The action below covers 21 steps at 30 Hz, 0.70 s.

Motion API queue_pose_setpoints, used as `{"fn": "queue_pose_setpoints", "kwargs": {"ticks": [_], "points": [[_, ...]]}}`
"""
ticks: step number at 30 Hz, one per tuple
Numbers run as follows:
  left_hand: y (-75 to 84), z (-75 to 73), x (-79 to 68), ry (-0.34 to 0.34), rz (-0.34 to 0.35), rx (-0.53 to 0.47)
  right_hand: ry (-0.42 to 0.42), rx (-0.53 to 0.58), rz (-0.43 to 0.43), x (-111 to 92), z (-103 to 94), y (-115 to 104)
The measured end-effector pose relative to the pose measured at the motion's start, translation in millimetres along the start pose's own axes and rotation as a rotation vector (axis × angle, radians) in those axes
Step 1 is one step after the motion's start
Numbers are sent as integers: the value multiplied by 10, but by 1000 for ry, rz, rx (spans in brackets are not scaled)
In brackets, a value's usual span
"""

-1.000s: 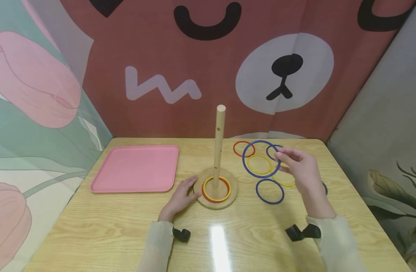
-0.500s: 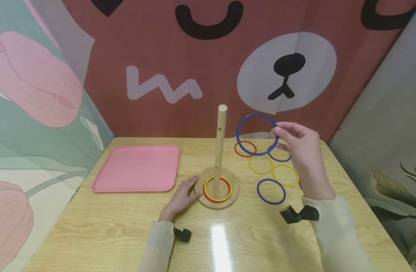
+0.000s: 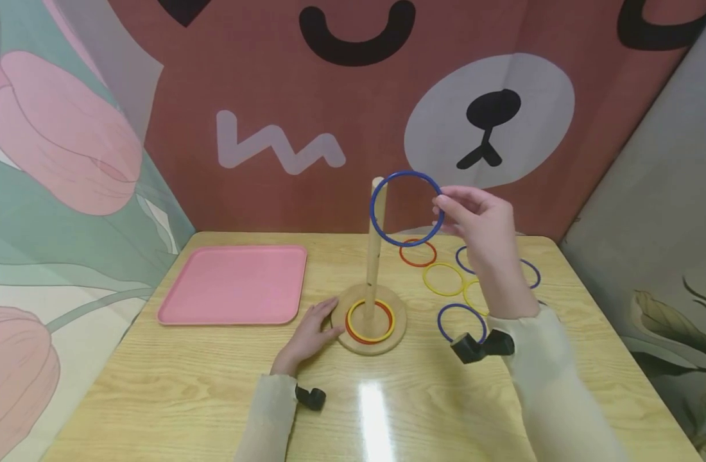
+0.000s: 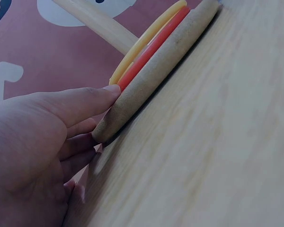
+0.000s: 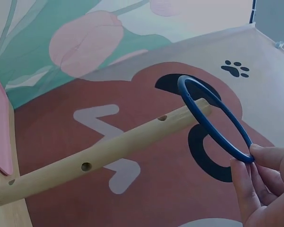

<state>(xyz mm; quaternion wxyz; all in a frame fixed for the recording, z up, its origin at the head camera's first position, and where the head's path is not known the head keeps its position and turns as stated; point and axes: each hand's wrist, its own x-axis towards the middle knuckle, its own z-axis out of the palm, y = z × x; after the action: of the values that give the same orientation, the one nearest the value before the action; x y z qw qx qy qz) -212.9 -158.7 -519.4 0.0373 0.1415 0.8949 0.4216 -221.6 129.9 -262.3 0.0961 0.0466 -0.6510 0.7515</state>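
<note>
My right hand (image 3: 482,221) pinches a blue ring (image 3: 407,246) between thumb and fingers, raised near the top of a wooden peg (image 3: 373,256). In the right wrist view the ring (image 5: 210,128) stands tilted and overlaps the peg's tip; whether the tip is inside it, I cannot tell. The peg rises from a round wooden base (image 3: 398,321). A yellow ring (image 3: 392,314) and a red ring (image 4: 151,49) lie around its foot. My left hand (image 3: 308,335) holds the base's left edge, the thumb on top and the fingers along the side.
Right of the base lie a red ring (image 3: 402,258), a yellow ring (image 3: 425,285), a blue ring (image 3: 439,321) and several others, partly hidden by my right arm. A pink tray (image 3: 232,285) sits at the table's (image 3: 185,385) back left. A printed cloth (image 3: 260,77) hangs behind.
My right hand has lifted the blue ring from low over the other rings and carried it up and left to the peg's top. The left hand has stayed at the base.
</note>
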Motion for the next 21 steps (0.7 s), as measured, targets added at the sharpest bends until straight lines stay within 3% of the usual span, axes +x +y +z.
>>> {"fn": "queue_pose_setpoints", "kwargs": {"ticks": [11, 21], "points": [[11, -8, -6, -1, 5, -12, 1, -45, 19, 110, 181, 90], [13, -10, -10, -1, -11, -25, 15, -152, 35, 122, 274, 109]]}}
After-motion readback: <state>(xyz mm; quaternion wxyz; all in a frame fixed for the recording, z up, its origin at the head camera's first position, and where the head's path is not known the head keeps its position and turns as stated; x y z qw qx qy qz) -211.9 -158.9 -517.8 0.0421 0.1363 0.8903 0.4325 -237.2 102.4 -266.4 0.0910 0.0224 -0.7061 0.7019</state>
